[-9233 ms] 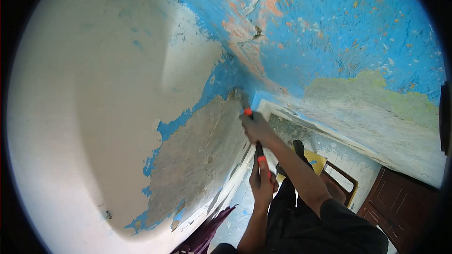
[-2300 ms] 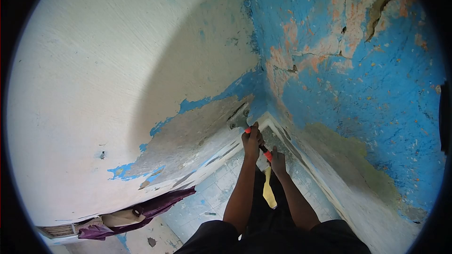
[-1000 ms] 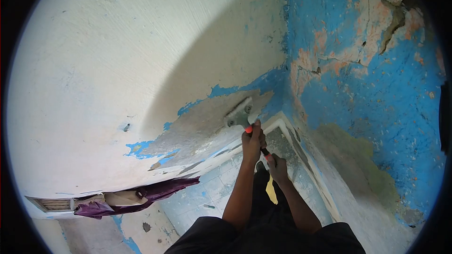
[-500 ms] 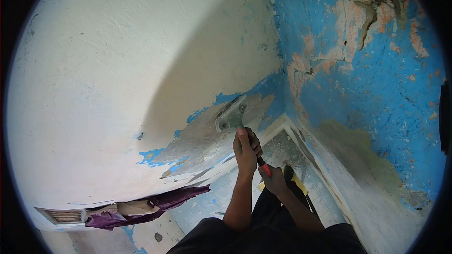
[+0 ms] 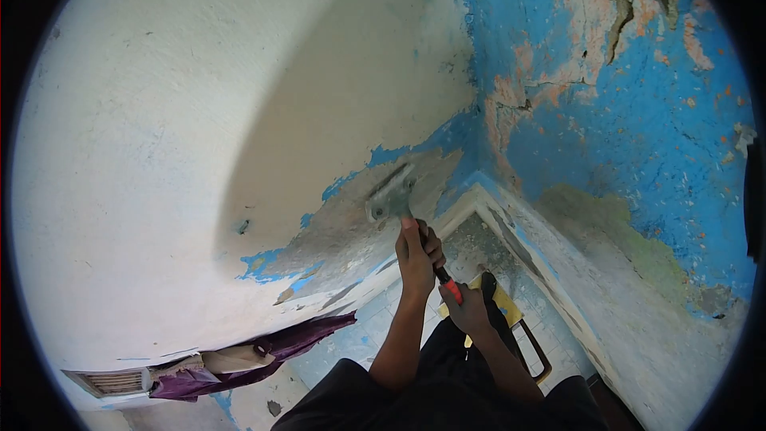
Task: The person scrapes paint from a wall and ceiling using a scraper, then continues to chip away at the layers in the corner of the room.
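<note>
A long-handled scraper (image 5: 392, 194) with a wide head is up against the pale wall, over a bare grey patch (image 5: 319, 233). My left hand (image 5: 417, 259) wraps round its handle just below the head, thumb lying along the shaft. Lower down, my right hand (image 5: 467, 309) closes on the handle's red end. Ragged blue paint (image 5: 435, 140) borders the upper side of the grey patch. The scraper's blade edge looks blurred against the wall.
On the right, a blue wall (image 5: 606, 128) with flaking paint and a deep crack (image 5: 625, 20) meets the pale wall (image 5: 152, 160) in a corner. Purple cloth (image 5: 307, 337) hangs beside a vent (image 5: 116, 383) at lower left. A yellow surface (image 5: 506, 303) with a bent tubular frame is below me.
The view has shifted slightly, showing more of the tubular frame below. The scraper head has turned a little against the grey patch; both hands keep their hold on the handle.
</note>
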### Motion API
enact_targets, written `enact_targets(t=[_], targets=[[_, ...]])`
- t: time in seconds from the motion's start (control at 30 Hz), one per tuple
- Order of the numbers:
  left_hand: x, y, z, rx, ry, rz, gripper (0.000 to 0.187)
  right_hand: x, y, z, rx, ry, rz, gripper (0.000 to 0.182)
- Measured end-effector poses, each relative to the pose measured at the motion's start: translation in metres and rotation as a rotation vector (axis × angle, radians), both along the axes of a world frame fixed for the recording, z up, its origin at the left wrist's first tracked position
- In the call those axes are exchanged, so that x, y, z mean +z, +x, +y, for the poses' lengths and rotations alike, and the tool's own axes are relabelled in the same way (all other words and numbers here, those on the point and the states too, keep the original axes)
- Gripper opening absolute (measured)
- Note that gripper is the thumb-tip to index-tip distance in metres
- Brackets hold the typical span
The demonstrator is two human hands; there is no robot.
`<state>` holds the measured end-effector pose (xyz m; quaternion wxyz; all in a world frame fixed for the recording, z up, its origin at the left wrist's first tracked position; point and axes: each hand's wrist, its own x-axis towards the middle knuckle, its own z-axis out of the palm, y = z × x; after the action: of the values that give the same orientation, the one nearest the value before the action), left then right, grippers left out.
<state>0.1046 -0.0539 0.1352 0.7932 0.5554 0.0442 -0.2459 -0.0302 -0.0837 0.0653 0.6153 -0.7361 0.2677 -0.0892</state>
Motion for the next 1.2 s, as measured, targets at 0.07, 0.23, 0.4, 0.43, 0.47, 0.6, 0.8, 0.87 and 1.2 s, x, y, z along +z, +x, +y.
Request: enact_targets(t=[0.07, 0.23, 0.4, 0.43, 0.47, 0.6, 0.8, 0.87, 1.2], targets=[[-0.015, -0.002, 0.006, -0.026, -0.011, 0.054, 0.046, -0.015, -0.007, 0.005, 0.006, -0.017, 0.001, 0.04], [0.015, 0.012, -0.005, -0.118, -0.001, -0.005, 0.046, -0.004, 0.012, 0.006, -0.026, 0.025, 0.005, 0.041], [0.001, 0.006, 0.006, -0.064, -0.015, -0.018, 0.047, -0.013, 0.004, 0.007, 0.051, -0.024, 0.051, 0.039], [-0.003, 0.008, 0.007, -0.079, -0.01, -0.005, 0.047, -0.016, 0.005, 0.011, 0.023, -0.004, 0.034, 0.04], [-0.006, 0.009, 0.008, -0.092, -0.005, 0.008, 0.047, -0.017, 0.007, 0.014, -0.004, 0.016, 0.016, 0.041], [0.031, 0.019, -0.005, -0.14, 0.065, -0.082, 0.047, -0.004, 0.023, 0.011, -0.037, 0.062, 0.003, 0.042], [-0.001, 0.01, 0.007, -0.087, 0.054, -0.045, 0.048, -0.004, 0.011, 0.018, -0.059, 0.024, -0.002, 0.041], [0.0, 0.014, 0.008, -0.125, 0.026, -0.037, 0.048, -0.008, 0.016, 0.018, -0.048, -0.01, -0.016, 0.044], [-0.002, 0.011, 0.004, -0.115, 0.026, -0.021, 0.05, -0.006, 0.013, 0.012, -0.075, -0.032, -0.024, 0.04]])
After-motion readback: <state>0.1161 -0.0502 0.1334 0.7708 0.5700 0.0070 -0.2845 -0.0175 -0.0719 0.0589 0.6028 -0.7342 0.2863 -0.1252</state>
